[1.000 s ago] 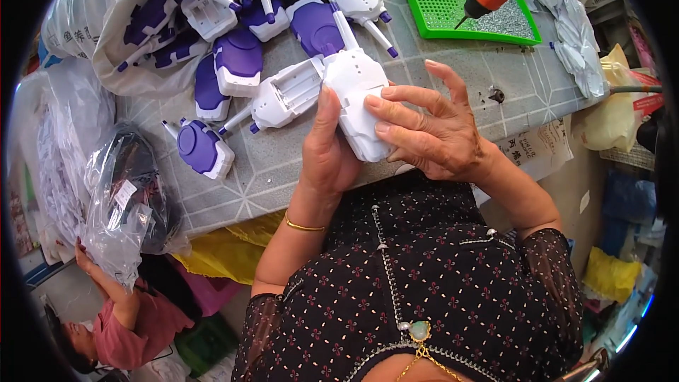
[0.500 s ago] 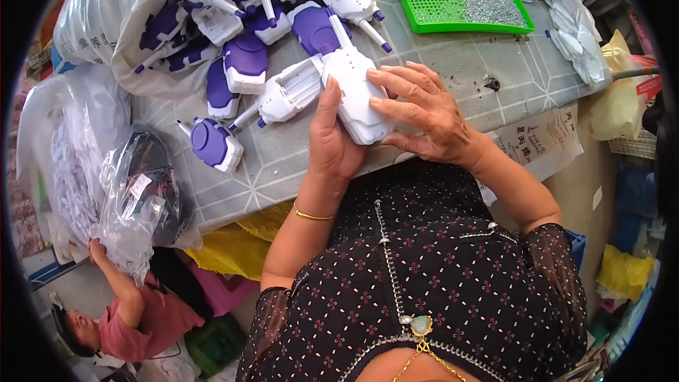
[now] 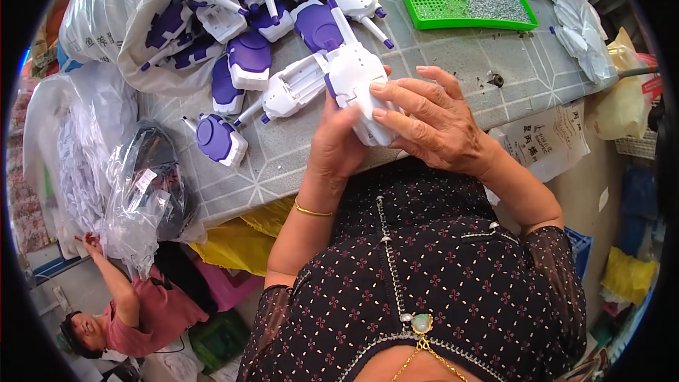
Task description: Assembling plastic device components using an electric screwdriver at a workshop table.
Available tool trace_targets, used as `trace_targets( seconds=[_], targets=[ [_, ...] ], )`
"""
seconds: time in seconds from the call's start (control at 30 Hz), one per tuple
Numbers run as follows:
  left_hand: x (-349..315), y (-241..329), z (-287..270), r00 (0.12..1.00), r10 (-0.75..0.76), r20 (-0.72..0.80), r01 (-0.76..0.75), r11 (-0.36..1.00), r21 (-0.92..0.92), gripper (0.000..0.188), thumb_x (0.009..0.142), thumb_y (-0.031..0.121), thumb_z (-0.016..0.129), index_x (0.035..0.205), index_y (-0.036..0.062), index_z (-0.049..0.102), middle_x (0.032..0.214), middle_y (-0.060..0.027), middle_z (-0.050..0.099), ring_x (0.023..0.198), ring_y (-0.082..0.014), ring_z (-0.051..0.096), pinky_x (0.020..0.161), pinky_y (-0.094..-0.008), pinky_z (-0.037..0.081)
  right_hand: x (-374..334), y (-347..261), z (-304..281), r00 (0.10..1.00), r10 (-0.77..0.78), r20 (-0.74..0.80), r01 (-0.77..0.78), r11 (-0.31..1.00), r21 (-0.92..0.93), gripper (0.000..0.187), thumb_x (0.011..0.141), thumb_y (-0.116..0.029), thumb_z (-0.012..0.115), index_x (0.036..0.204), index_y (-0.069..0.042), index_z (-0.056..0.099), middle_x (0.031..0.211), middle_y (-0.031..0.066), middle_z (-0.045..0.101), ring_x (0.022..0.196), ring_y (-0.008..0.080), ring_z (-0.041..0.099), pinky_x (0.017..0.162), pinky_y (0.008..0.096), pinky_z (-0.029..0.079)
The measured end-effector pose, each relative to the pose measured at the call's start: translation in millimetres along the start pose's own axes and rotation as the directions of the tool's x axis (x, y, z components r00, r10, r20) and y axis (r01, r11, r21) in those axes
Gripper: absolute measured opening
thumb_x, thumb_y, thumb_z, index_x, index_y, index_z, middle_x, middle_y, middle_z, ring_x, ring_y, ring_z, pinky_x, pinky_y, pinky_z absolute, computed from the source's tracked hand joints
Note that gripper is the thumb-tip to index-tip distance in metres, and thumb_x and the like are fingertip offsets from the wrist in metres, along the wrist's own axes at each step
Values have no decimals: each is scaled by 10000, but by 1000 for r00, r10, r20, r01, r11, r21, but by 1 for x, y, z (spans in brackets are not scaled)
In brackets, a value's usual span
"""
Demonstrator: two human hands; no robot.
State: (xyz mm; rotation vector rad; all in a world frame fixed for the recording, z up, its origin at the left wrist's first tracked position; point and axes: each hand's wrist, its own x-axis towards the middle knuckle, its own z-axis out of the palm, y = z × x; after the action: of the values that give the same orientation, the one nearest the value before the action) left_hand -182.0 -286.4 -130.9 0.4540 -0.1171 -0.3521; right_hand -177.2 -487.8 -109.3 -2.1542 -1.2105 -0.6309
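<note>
Near the table's front edge I hold a white-and-purple plastic casing point(image 3: 356, 73) with a stalk pointing away from me and its white side up. My left hand point(image 3: 335, 143) is closed round its left and lower side, the thumb blurred. My right hand point(image 3: 437, 122) grips the right side, index and middle fingertips resting on the white face. Just left of it lies a similar casing point(image 3: 296, 88) with an open compartment, and beyond that a casing point(image 3: 317, 26) with its purple side up. A smaller purple-and-white casing point(image 3: 219, 140) lies apart at the left.
Several more casings spill from a white sack point(image 3: 131, 49) at the far left. A green tray point(image 3: 463, 26) of small metal pieces stands at the back right, beside white plastic parts point(image 3: 576, 35). Clear bags point(image 3: 95, 163) stand left; a co-worker point(image 3: 152, 311) is beyond them.
My left thumb has shifted across the casing's lower left, and the casing has turned slightly, showing a purple edge. The orange tool over the green tray has risen almost wholly out of view.
</note>
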Motion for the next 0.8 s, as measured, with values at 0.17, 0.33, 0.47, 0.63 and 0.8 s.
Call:
trace_targets(
  seconds=[0.17,0.33,0.47,0.63,0.8],
  targets=[
    [1,2,9,995,34,-98,-2,951,310,872,788,216,804,1502,14,346,1428,-238,499,1288,-348,550,1109,-458,456,1,4,-11,996,-71,58,74,995,-67,473,875,-219,722,1321,-95,624,1389,123,630,1228,261,617,1158,518,331],
    [3,0,4,997,32,-63,-12,958,287,884,774,178,808,1505,11,340,1434,-238,498,1282,-372,562,1113,-467,459,2,0,-10,994,-88,68,97,984,-146,416,895,-189,672,1289,-61,634,1373,143,638,1195,246,638,1154,527,330],
    [3,1,-1,1000,8,-21,-3,971,238,817,800,68,764,1495,70,333,1395,-171,515,1289,-351,554,1097,-470,471,2,-2,-9,992,-94,89,109,978,-180,402,897,-161,659,1282,-49,632,1368,146,641,1185,249,645,1151,524,334],
    [3,3,0,995,-2,-104,28,968,249,811,803,52,761,1497,73,340,1390,-166,522,1291,-317,552,1109,-443,460,4,6,-8,984,-139,112,160,966,-204,416,901,-137,627,1303,-34,602,1355,156,643,1169,261,654,1156,545,332],
    [1,1,0,996,25,-81,-2,960,281,832,819,157,752,1514,10,319,1435,-217,505,1320,-315,534,1147,-427,423,17,13,-24,958,-222,181,254,951,-179,422,905,-142,616,1300,5,589,1347,196,637,1123,260,672,1152,553,340]
  ],
)
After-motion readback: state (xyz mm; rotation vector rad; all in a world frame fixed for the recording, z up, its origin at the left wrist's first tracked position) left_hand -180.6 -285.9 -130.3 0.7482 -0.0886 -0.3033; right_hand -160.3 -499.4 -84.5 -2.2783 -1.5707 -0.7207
